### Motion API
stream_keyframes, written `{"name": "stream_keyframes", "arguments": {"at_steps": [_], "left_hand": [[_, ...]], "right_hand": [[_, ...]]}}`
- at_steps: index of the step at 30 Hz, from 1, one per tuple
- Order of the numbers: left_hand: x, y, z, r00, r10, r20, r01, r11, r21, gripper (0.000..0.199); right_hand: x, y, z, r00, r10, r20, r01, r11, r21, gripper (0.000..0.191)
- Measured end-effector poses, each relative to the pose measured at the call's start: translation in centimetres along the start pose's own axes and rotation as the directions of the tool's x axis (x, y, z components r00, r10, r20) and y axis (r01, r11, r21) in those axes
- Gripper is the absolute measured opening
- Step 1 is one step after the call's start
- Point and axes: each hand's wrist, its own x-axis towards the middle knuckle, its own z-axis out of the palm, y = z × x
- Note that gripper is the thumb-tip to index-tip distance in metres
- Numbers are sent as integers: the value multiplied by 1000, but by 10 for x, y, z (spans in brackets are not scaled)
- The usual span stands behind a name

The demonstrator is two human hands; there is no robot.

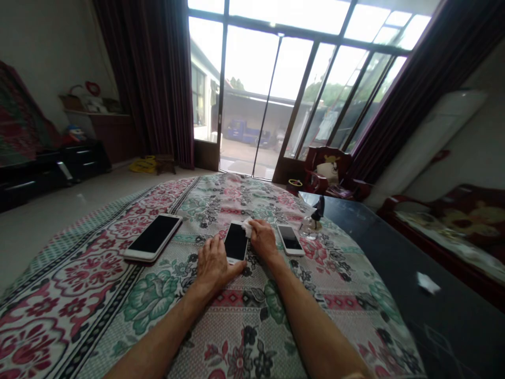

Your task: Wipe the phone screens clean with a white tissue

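Observation:
A white phone with a dark screen [235, 243] lies on the flowered tablecloth, between my hands. My left hand [215, 262] rests at its left side and lower edge, thumb stretched along the bottom, fingers lying flat. A white tissue [247, 227] is pinched in my right hand [263, 239], touching the phone's upper right corner. To the left lies a larger white phone [154, 238], screen up. A smaller white phone [291, 240] lies right of my right hand.
A clear bottle with a black spray top [316, 216] stands beyond the small phone. Right of the cloth is a dark glossy surface [398, 273] with a crumpled white tissue [428, 283]. Red wooden seats [329, 171] stand near the glass doors.

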Motion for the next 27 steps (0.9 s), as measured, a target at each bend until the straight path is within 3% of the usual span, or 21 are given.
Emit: {"name": "stream_keyframes", "arguments": {"at_steps": [4, 12, 15, 21, 23, 27], "left_hand": [[-1, 0, -8, 999, 33, 32, -34, 999, 29, 88], [-21, 16, -26, 992, 109, 60, -116, 984, 136, 89], [-22, 19, -28, 993, 92, 72, -101, 985, 138, 81], [-21, 18, -27, 992, 98, 81, -106, 989, 104, 74], [-20, 18, -27, 992, 98, 80, -107, 988, 108, 73], [-20, 17, -25, 993, 92, 71, -99, 990, 101, 73]], "right_hand": [[-5, -15, 6, 988, -151, -32, 153, 985, 83, 36], [-14, -33, 6, 941, -317, 120, 306, 947, 101, 29], [-9, -28, 5, 952, -269, 144, 265, 963, 46, 29], [2, -11, -3, 986, 24, 164, -1, 991, -137, 31], [1, -11, -4, 987, 28, 157, -5, 989, -147, 31], [-4, -23, 2, 982, -114, 150, 128, 988, -87, 32]]}}
